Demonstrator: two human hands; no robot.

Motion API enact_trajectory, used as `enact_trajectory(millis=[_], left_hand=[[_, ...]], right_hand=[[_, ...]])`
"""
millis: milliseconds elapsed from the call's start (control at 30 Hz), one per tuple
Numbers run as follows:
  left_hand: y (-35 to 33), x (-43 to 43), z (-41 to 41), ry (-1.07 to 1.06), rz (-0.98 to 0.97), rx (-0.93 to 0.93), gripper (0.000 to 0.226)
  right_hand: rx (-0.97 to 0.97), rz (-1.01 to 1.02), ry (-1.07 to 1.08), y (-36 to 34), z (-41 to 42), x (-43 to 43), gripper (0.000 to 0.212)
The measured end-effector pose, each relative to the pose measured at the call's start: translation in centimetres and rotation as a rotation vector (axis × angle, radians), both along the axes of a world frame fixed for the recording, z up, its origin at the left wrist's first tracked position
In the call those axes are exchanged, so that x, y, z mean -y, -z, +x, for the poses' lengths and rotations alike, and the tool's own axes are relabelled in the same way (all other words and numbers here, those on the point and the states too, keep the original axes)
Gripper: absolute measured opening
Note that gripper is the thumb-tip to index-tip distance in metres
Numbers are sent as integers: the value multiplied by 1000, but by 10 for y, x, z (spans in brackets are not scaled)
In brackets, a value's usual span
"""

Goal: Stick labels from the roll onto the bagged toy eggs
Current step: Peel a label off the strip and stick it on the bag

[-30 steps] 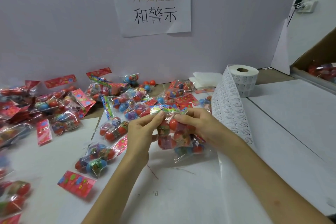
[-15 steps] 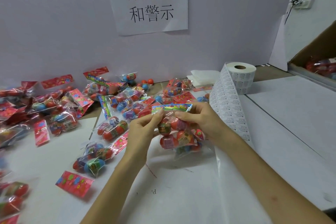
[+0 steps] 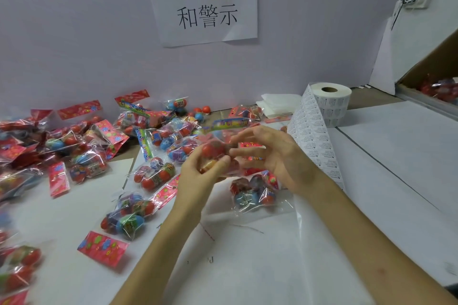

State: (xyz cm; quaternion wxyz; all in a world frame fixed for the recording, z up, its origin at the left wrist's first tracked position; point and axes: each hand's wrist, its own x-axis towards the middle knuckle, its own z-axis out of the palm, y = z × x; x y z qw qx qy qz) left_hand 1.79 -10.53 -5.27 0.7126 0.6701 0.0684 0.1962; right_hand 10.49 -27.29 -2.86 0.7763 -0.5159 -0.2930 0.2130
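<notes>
head view: the left hand point(image 3: 198, 176) is curled round a clear bag of toy eggs point(image 3: 213, 150), thumb on the front, and holds it up above the white surface point(image 3: 247, 267). the bag's colourful header card point(image 3: 229, 123) points away from the person. the right hand point(image 3: 272, 156) is just beside the bag on its right, fingers spread and loose and gripping nothing. motion blur hides whether its fingertips touch the plastic.

a second bag of eggs point(image 3: 252, 193) lies flat on the surface directly below the hands. the label roll point(image 3: 330, 104) stands on end at the far right of the surface. its strip of labels point(image 3: 313, 146) runs down toward the person and passes behind the right wrist.

many more bagged eggs point(image 3: 81, 156) lie scattered across the left half. a few loose eggs point(image 3: 202, 110) sit near the back wall. a paper sign point(image 3: 204, 2) with printed characters is taped to that wall.
</notes>
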Motion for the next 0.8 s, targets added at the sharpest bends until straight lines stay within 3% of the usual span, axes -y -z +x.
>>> enact_trajectory(millis=[100, 167, 333, 400, 633, 800], left_hand=[[-2, -7, -1, 73, -191, -84, 43], [-3, -7, 0, 122, -218, -117, 49], [-2, 0, -1, 219, -151, -157, 49], [-3, 1, -2, 230, -118, -179, 48], [-2, -3, -1, 222, -43, -247, 33], [-4, -2, -2, 155, -52, -181, 44]], right_hand=[[42, -52, 225, 2, 3, 2, 8], [104, -135, 338, 4, 6, 2, 3], [179, -343, 265, 10, 0, -5, 23], [167, -327, 259, 10, -1, -6, 15], [196, -291, 219, 9, -1, -3, 33], [204, -339, 293, 5, 0, -3, 16]])
